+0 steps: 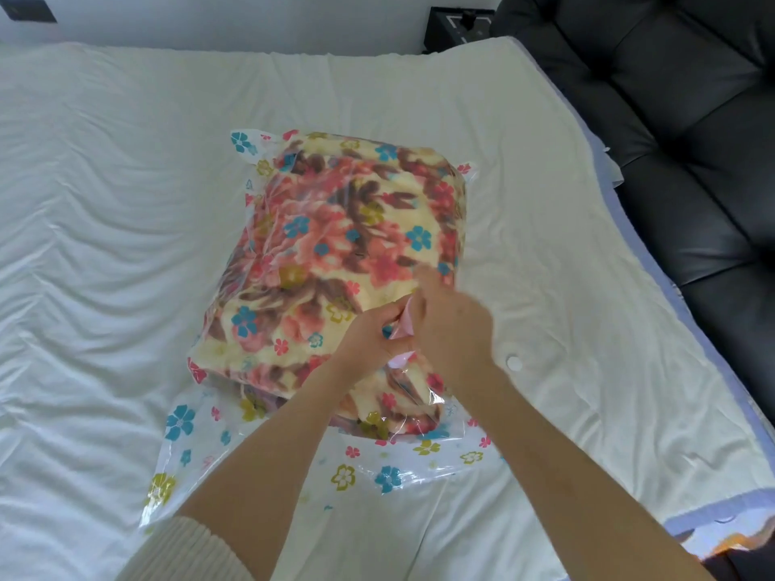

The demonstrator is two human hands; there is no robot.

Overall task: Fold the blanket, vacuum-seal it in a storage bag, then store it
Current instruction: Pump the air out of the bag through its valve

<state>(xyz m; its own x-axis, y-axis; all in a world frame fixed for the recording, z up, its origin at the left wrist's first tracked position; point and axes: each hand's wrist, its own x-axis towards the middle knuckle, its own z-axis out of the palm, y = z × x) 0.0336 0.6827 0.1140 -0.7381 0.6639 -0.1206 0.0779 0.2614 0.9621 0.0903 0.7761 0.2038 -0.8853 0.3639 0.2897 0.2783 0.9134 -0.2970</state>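
A folded floral blanket (335,228) in cream, pink and brown lies inside a clear storage bag (197,446) printed with small flowers, in the middle of the bed. The bag's loose near end spreads flat toward me. My left hand (369,333) and my right hand (453,325) meet over the bag's near part. Both pinch a small pink piece (402,327) on the bag's top. A small white round cap (513,363) lies on the sheet just right of my right wrist.
The white wrinkled sheet (105,245) covers the bed on all sides of the bag. A black leather sofa (692,140) runs along the bed's right edge. A dark box (459,25) stands at the far side by the wall.
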